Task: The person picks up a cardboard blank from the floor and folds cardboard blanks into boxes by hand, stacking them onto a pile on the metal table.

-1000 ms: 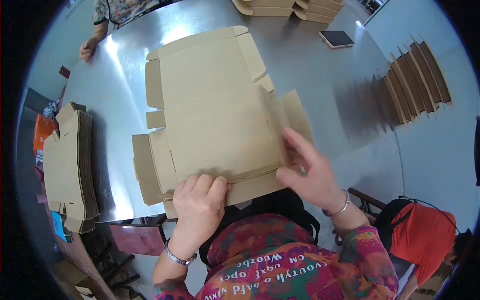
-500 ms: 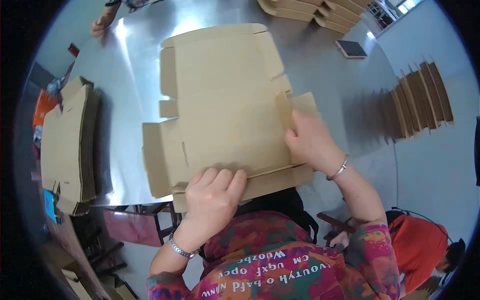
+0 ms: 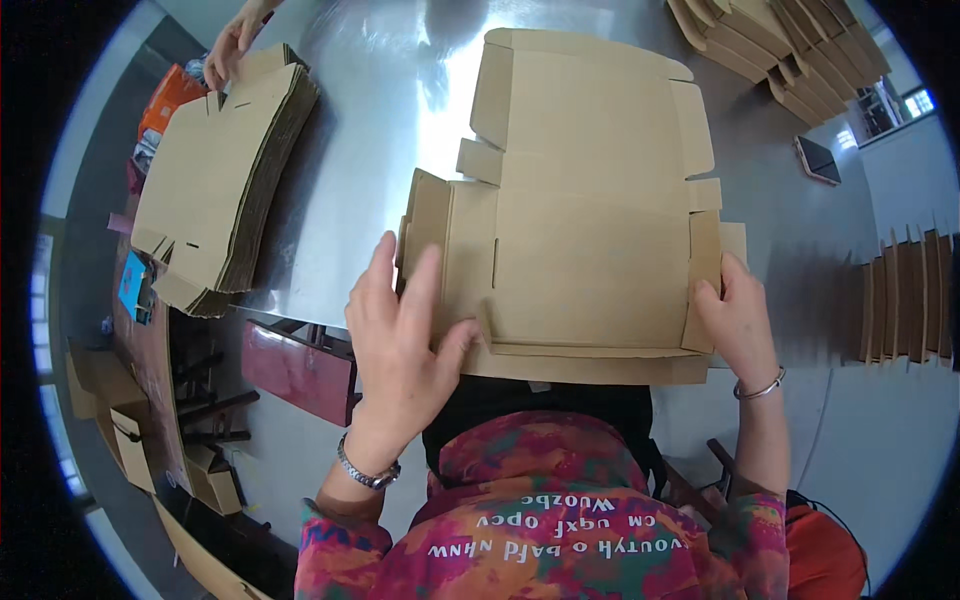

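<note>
The carton [image 3: 595, 270] lies on the table [image 3: 365, 190], right of stacked blanks [image 3: 210, 180].

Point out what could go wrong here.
On the box, the small corner tab stands up beside the left hand and might crease if the left flap folds onto it. The right wall could spring open if the right hand lets go. The stack at the edge of the table might slip if nudged.

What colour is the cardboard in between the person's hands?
The cardboard is plain light brown; it shows best in the head view.
</note>
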Demonstrator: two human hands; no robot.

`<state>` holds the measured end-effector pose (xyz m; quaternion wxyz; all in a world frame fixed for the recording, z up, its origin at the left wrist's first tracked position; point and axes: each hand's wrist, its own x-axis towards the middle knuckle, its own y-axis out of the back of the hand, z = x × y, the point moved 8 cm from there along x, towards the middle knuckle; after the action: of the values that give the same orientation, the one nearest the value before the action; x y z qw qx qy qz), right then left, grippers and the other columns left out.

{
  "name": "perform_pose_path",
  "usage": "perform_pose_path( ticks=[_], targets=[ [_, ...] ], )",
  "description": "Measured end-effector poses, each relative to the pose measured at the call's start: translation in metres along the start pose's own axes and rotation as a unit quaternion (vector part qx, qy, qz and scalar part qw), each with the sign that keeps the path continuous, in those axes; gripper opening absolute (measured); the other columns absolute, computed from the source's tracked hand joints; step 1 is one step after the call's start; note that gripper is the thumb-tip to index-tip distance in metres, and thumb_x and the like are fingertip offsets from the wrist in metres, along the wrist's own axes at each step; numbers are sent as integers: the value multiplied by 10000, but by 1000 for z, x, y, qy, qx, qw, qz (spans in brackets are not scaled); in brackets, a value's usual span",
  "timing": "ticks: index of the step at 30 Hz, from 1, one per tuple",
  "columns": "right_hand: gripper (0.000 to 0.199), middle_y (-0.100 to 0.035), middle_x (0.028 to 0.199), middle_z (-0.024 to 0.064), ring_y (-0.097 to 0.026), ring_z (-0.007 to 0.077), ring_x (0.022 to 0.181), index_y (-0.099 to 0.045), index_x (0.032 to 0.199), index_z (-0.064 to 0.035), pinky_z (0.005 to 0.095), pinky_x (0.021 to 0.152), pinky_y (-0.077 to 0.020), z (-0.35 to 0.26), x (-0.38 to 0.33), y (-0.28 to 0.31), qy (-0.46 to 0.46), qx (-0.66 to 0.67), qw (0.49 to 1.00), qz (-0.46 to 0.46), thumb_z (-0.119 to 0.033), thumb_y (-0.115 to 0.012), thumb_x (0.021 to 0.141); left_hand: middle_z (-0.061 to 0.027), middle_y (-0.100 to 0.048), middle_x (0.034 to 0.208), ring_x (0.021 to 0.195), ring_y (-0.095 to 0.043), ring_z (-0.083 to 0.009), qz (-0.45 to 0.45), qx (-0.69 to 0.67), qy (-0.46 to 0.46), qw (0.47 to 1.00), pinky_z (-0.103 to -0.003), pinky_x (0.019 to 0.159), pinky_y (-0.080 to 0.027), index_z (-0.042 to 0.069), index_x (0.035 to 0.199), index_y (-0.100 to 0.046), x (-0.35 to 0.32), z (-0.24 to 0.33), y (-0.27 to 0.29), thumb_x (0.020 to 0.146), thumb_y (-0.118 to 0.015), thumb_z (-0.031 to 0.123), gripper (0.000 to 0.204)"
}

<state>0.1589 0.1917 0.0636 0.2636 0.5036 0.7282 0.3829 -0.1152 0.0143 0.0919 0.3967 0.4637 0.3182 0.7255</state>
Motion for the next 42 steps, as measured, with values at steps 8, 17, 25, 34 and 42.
perform_pose_path(
  ticks=[8, 17, 25, 34, 42],
  targets=[
    [159, -520, 657, 229, -512, 333, 568, -469, 809, 46, 419, 559, -423, 3, -4, -2, -37, 63, 997, 9, -98, -537, 816, -97, -547, 981, 909, -517, -261, -22, 74, 31, 997, -419, 828, -336, -6, 1427, -369, -2, 18, -8, 679, -771, 73, 853],
    [142, -549, 694, 231, -520, 386, 601, -497, 839, 38, 432, 584, -440, 3, -6, 1, -36, 93, 995, 32, -98, -535, 816, -151, -579, 965, 771, -594, -245, -10, -213, 142, 967, -311, 646, -497, -55, 1292, -504, -4, 1, -22, 824, -712, 84, 532],
    [147, -529, 675, 246, -547, 439, 633, -458, 802, 27, 484, 577, -430, 1, -7, 2, -40, 75, 996, 21, -95, -537, 822, -199, -622, 1054, 841, -647, -254, -84, -245, 66, 964, -307, 720, -525, -69, 1196, -554, 3, 28, -18, 837, -748, 267, 529],
    [129, -564, 730, 231, -576, 442, 685, -450, 887, -3, 531, 604, -463, -18, -11, 0, 97, -50, 992, 71, -87, -526, 823, -224, -622, 737, 697, -635, -395, -160, -132, 173, 963, -439, 652, -511, -61, 954, -585, 39, 3, -61, 832, -641, 154, 254],
    [310, -589, 994, 236, -596, 424, 874, -489, 1094, 34, 474, 782, -498, -23, -18, 7, 113, 37, 989, 90, -129, -546, 837, -220, -505, 622, 578, -540, -377, -76, -106, 131, 983, -450, 558, -430, -45, 817, -498, 45, 19, -35, 815, -546, 11, 74]
  ],
)
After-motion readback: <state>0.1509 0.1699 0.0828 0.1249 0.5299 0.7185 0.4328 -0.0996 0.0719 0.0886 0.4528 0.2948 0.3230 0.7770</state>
